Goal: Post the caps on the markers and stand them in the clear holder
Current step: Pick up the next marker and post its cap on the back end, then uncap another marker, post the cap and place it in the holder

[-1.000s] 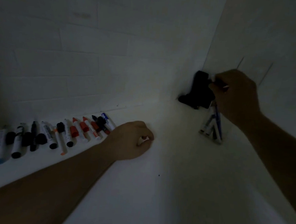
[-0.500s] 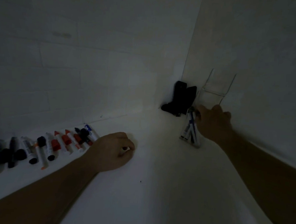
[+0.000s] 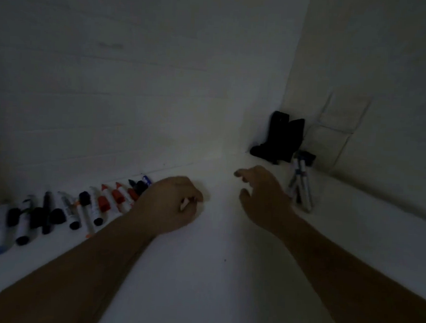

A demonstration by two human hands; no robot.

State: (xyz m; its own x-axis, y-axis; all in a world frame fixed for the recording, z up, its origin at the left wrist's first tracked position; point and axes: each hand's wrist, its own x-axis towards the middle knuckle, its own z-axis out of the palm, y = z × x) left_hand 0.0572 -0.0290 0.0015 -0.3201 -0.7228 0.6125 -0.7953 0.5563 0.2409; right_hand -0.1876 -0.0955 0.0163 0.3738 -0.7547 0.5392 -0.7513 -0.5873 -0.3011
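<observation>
Worktop (image 3: 199, 285), white, dim. Left hand (image 3: 169, 203): grip closed on a small white marker piece. Right hand (image 3: 262, 192): grip open, empty. Loose markers (image 3: 79, 208) in a row along the left wall. Clear holder (image 3: 302, 189) beyond the right hand, holding capped markers.

One head-worn wide-angle view looks forward and down over a dim white table (image 3: 199, 285) into a wall corner. Both forearms enter from the bottom edge, close to the lens; the row of markers (image 3: 79, 208) lies lower left, the clear holder (image 3: 333, 133) upper right.
</observation>
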